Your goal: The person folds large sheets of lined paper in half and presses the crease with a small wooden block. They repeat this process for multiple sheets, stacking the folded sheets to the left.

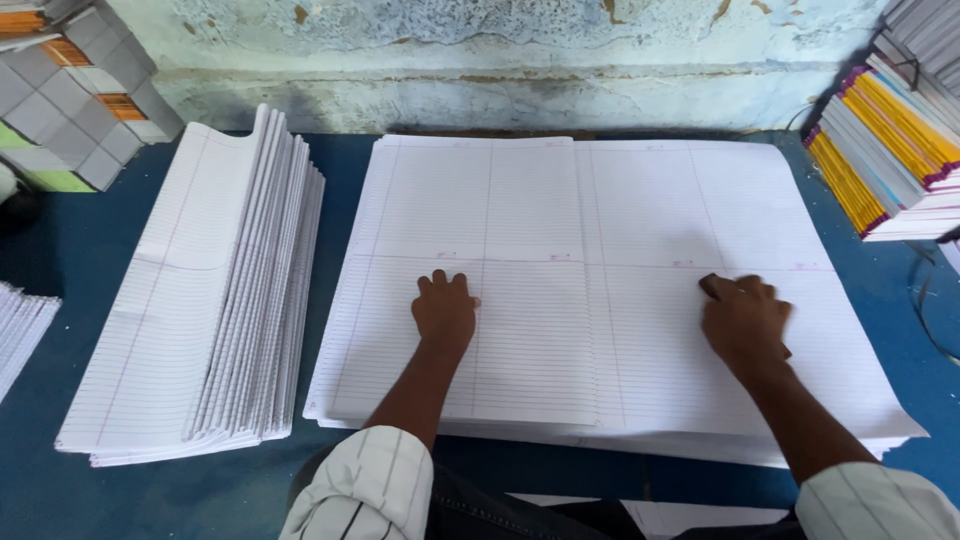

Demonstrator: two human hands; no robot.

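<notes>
Fingers of the left hand lie flat and slightly spread on the large stack of white ruled paper sheets, gripping nothing. The right hand rests on the same top sheet, more to the right, with its fingers bent and bunched; they seem to press or pinch the paper, but I cannot tell if they really hold a sheet.

This big stack lies in the middle of the blue table, reaching from near the far edge almost to the near edge. Its top sheet is unfolded and flat, with a printed line across the middle and faint vertical divisions.

Near the left edge lies a pile of folded white ruled sheets, fanned like steps. I judge that these are already folded, while the big stack is thick, so much work seems to remain; the top sheet is not yet folded.

At the far right corner stand stacked notebooks with yellow and purple edges, cut off by the frame. At the far left corner grey and white bundles are only partly visible, and 1 more paper pile is cut at the left edge. Both striped sleeves hide the near edge of the table.
</notes>
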